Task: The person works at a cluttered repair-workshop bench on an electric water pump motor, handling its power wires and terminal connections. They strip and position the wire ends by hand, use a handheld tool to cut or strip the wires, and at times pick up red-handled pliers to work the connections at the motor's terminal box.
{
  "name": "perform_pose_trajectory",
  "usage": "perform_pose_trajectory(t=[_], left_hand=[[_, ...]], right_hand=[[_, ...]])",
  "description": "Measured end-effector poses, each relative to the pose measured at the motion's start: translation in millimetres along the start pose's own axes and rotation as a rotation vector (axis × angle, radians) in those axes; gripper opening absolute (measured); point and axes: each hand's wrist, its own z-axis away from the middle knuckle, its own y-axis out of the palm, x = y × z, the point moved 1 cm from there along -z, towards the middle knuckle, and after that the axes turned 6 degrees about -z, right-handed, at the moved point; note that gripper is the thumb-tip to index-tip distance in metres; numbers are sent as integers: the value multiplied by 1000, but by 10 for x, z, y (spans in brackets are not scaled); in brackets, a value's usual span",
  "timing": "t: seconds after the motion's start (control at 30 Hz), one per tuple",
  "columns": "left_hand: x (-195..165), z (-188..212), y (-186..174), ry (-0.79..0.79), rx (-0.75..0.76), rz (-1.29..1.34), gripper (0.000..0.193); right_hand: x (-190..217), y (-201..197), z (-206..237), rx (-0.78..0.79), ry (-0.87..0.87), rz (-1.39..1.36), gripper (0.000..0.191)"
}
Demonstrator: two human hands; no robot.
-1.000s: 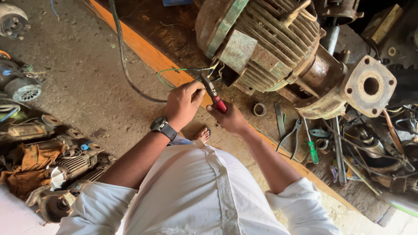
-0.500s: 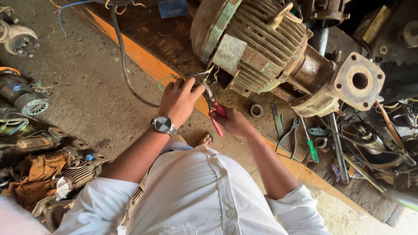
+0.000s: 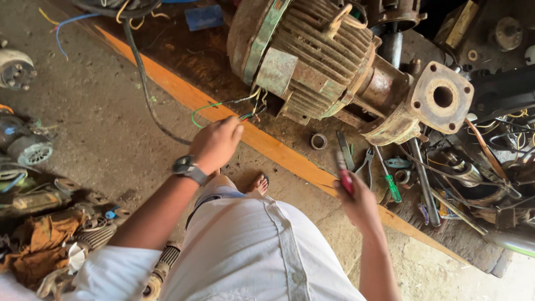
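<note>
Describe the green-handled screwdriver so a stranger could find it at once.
Start at the big rusty ribbed electric motor and follow it to its round flange. Just below, among tools on the dirty floor, lies the green-handled screwdriver, beside grey pliers. Its translucent green handle is the only bright green tool there.

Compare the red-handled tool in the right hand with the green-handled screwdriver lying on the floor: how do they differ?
The red-handled tool is gripped in the right hand, raised off the floor and motion-blurred; the green-handled screwdriver lies untouched and sharp among other tools. The handle colours differ, red against green. The red tool's tip is too blurred to identify; the screwdriver's thin shaft is clear. Both are slender hand tools pointing roughly away from the person.
</note>
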Motion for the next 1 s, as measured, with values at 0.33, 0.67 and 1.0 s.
perform_pose_trajectory(t=[0.33, 0.67, 1.0], left_hand=[[502, -72, -330, 15, -123, 237, 16], [602, -177, -517, 187, -223, 277, 12], [1541, -324, -1099, -65, -224, 442, 10]], right_hand=[[-632, -13, -177, -505, -285, 397, 63], [-239, 171, -495, -522, -282, 384, 51], [413, 546, -199, -525, -391, 339, 34]])
